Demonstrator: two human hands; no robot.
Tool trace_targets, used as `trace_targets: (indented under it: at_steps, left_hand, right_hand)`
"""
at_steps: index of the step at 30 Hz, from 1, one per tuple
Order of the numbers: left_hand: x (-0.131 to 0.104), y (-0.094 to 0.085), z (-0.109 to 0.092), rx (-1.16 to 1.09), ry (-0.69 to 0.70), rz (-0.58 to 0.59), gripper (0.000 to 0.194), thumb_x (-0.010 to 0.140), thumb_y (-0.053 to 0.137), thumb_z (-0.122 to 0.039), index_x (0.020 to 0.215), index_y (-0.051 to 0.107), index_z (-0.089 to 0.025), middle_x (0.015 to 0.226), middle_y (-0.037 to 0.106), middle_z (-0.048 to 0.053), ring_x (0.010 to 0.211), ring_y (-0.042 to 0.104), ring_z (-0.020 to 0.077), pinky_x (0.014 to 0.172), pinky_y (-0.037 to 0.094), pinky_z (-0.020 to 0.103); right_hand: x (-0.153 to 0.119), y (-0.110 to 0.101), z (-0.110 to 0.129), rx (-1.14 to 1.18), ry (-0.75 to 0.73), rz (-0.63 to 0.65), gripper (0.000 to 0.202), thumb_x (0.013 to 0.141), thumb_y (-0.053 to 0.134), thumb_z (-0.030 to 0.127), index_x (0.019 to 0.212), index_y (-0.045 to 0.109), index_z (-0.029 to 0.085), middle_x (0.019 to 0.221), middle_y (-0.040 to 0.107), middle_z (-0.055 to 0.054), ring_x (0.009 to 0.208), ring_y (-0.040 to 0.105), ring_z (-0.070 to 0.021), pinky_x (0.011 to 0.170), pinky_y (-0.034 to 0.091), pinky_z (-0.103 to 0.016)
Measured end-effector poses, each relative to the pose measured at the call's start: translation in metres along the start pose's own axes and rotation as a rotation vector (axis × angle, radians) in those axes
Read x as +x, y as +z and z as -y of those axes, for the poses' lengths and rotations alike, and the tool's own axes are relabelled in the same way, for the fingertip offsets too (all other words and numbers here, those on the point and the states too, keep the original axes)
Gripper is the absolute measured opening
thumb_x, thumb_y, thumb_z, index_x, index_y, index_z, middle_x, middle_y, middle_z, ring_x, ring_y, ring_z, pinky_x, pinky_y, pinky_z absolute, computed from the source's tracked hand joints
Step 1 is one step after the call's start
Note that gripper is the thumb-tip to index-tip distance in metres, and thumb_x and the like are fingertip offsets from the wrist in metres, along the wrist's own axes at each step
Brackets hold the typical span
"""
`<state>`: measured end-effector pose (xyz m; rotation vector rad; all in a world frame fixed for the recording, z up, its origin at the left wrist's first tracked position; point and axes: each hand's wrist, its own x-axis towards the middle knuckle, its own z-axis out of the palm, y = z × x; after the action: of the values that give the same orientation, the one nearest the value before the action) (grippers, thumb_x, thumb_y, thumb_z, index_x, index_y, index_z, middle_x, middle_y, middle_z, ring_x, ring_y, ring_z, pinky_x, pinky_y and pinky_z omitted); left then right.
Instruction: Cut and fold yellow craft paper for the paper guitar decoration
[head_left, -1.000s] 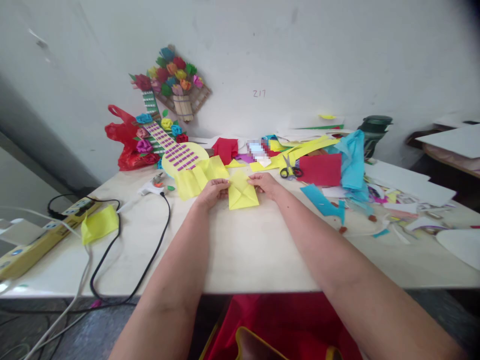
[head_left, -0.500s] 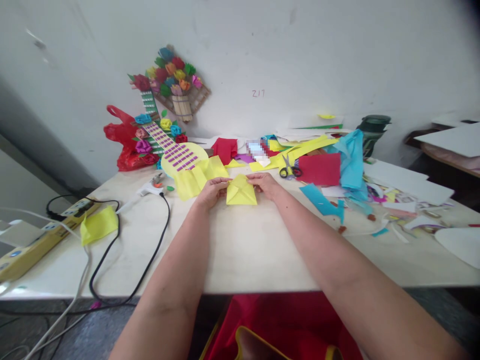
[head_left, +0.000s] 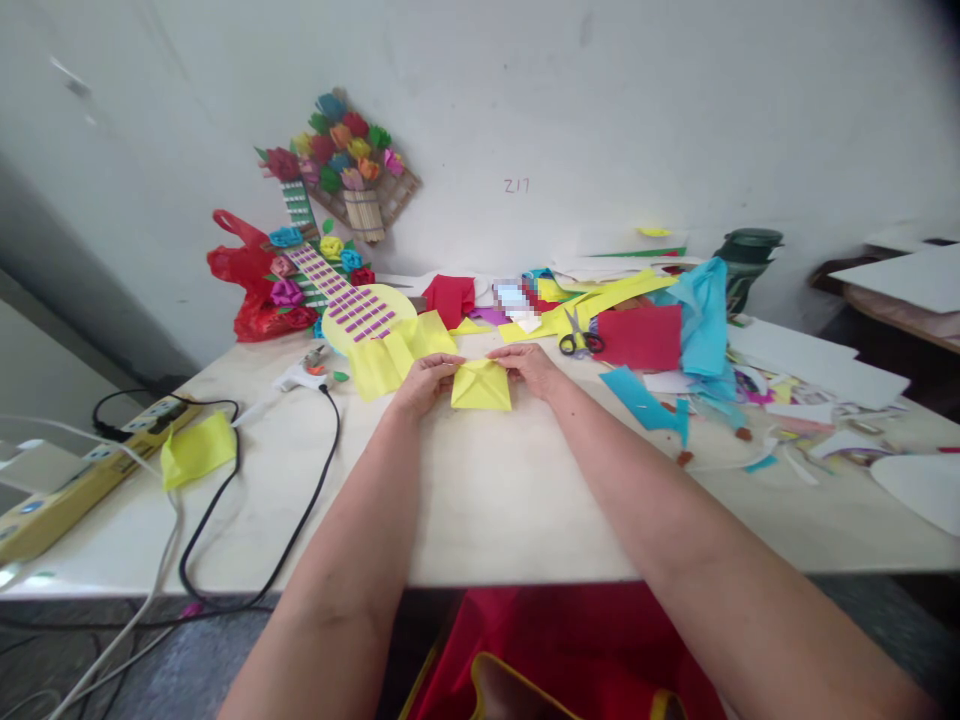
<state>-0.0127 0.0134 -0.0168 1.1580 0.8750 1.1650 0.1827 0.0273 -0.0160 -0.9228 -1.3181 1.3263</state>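
A small folded yellow paper [head_left: 481,387] is held between my two hands just above the white table [head_left: 517,500]. My left hand [head_left: 433,380] pinches its upper left corner, and my right hand [head_left: 529,366] pinches the upper right one. Crease lines run across its face. Behind my left hand lies a larger yellow sheet [head_left: 390,360], beside a guitar-shaped craft piece [head_left: 367,315] with purple marks. Black-handled scissors [head_left: 580,338] rest beyond my right hand.
A glue gun [head_left: 301,374] with a black cord lies at left, near a yellow power strip [head_left: 90,470] and a yellow paper piece [head_left: 199,450]. Red paper [head_left: 637,338], blue paper [head_left: 701,320] and scraps cover the right side. A dark green bottle [head_left: 750,265] stands behind.
The top flap of the yellow paper has been folded down, so its upper edge now looks straight. My right fingers have shifted slightly left along that edge.
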Motion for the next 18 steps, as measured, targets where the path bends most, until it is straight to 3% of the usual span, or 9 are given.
trace_targets:
  at_steps: [6, 10, 18]
  left_hand:
    - [-0.0014, 0.003, -0.0036, -0.002, -0.003, -0.005, 0.022, 0.055, 0.066, -0.02, 0.075, 0.063, -0.011, 0.06, 0.061, 0.003, 0.056, 0.058, 0.0131, 0.056, 0.046, 0.026]
    - [-0.0033, 0.0055, -0.0048, 0.016, -0.014, -0.009, 0.023, 0.056, 0.067, -0.025, 0.074, 0.063, -0.011, 0.062, 0.062, 0.004, 0.057, 0.058, 0.013, 0.058, 0.046, 0.026]
    - [-0.0034, 0.0046, -0.0018, 0.046, -0.004, 0.008, 0.034, 0.054, 0.071, -0.026, 0.084, 0.06, -0.012, 0.071, 0.063, 0.004, 0.062, 0.059, 0.0137, 0.061, 0.047, 0.027]
  right_hand:
    - [-0.0027, 0.0008, 0.0033, 0.014, -0.065, 0.024, 0.017, 0.058, 0.057, 0.023, 0.066, 0.068, 0.014, 0.057, 0.059, -0.001, 0.047, 0.041, -0.0074, 0.041, 0.026, -0.021]
    - [-0.0008, 0.002, 0.0014, -0.081, -0.083, -0.008, 0.021, 0.055, 0.065, 0.031, 0.067, 0.067, 0.013, 0.057, 0.058, 0.0, 0.046, 0.039, -0.0064, 0.04, 0.026, -0.02]
    - [0.0021, 0.0032, -0.0043, -0.183, -0.082, -0.043, 0.024, 0.052, 0.07, 0.029, 0.07, 0.067, 0.014, 0.057, 0.058, 0.002, 0.045, 0.039, -0.0048, 0.041, 0.028, -0.018]
